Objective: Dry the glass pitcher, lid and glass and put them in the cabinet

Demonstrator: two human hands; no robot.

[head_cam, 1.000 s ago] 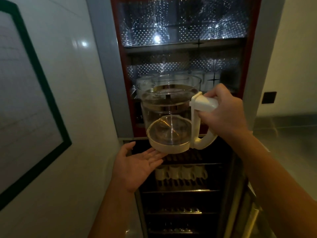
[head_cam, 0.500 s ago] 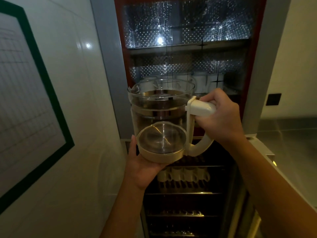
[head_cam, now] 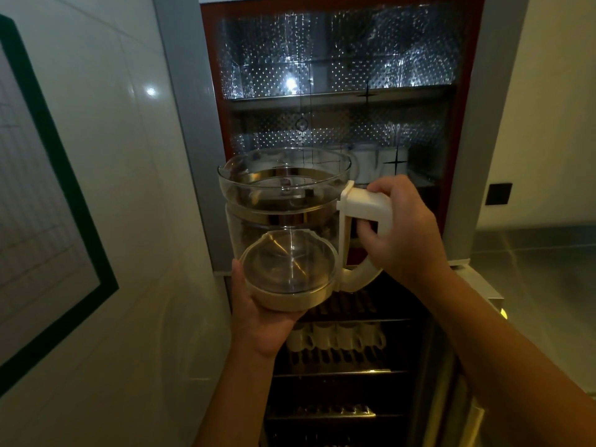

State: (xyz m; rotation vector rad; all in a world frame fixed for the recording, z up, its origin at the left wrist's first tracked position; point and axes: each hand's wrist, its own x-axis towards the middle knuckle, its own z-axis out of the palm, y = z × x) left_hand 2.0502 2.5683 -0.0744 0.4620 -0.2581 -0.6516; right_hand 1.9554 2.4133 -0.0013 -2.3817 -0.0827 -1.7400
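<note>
The left hand (head_cam: 258,321) is cupping the glass pitcher (head_cam: 283,227) under its cream base, the right hand (head_cam: 403,233) is gripping its white handle (head_cam: 364,201), holding it before the cabinet (head_cam: 464,124), white cups (head_cam: 335,337) sitting behind.

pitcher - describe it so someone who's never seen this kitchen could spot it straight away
Find the tall red-framed cabinet in the middle of the view. Right in front of it, two hands hold up the pitcher: the right hand grips its white handle, the left hand cups its base. Unlike the white cups on the shelves behind, it is clear glass with a cream base.
</note>
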